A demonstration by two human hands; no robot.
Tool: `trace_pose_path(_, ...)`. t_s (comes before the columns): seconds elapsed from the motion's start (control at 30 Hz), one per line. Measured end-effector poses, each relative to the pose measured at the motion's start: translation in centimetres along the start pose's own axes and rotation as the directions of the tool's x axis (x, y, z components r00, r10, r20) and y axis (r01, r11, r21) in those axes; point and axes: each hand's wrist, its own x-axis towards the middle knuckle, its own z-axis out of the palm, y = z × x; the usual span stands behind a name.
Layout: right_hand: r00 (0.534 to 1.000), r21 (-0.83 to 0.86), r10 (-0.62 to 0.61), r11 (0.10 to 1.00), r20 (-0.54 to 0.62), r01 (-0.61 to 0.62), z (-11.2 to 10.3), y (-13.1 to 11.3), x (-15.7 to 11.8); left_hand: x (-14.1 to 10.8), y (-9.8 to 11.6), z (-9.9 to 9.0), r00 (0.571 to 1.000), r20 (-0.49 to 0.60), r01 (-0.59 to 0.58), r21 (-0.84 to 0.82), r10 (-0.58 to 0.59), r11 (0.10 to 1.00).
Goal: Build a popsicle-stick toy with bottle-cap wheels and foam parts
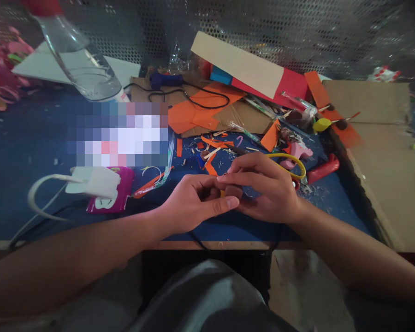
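Observation:
Both hands meet over the front part of the blue table [180,233]. Between them is a small brown piece [233,191] with a bit of yellow at its left side. My left hand [193,200] is closed around it, with the thumb stretched along its lower edge. My right hand [269,191] curls over it from the right, its fingertips touching the left fingers. Some of the fingers and part of the piece are hidden. Just behind the right hand lie a yellow ring [299,162] and a red-handled tool [323,169].
A water bottle [90,69] stands at the back left. A white charger [93,180] is plugged into a pink socket block [127,186]. Orange scraps [210,163], a blue-handled corded tool [166,80] and shavings lie behind the hands. Cardboard [387,170] covers the right side.

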Motion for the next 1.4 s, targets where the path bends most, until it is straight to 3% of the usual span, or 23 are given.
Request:
trace_pose_path(0.17, 1.0, 0.016, 0.018, 1.0, -0.006, -0.018, -0.42, 0.07, 0.21, 0.01, -0.32, -0.01, 0.999, 0.01, -0.043, -0.135, 0.045, 0.99)
trace_pose_path(0.37, 0.999, 0.058, -0.009, 0.998, 0.042, 0.007, -0.8, -0.01, 0.26, 0.04, -0.29, -0.03, 0.995, 0.061, -0.066, -0.129, 0.074, 0.989)
trace_pose_path(0.67, 1.0, 0.045, 0.009, 0.999, -0.016, -0.008, -0.58, 0.01, 0.46, 0.18, -0.08, 0.06, 0.998, -0.037, -0.06, -0.12, 0.056, 0.991)
trace_pose_path(1.13, 1.0, 0.032, 0.021, 0.999, -0.006, -0.021, -0.46, -0.04, 0.2, 0.05, -0.15, 0.01, 0.998, -0.038, -0.054, -0.03, 0.053, 0.998)
trace_pose_path(1.4, 0.999, 0.03, 0.027, 0.999, -0.042, -0.026, -0.44, -0.14, 0.33, 0.37, -0.53, -0.1, 0.992, -0.083, -0.108, -0.152, 0.096, 0.982)
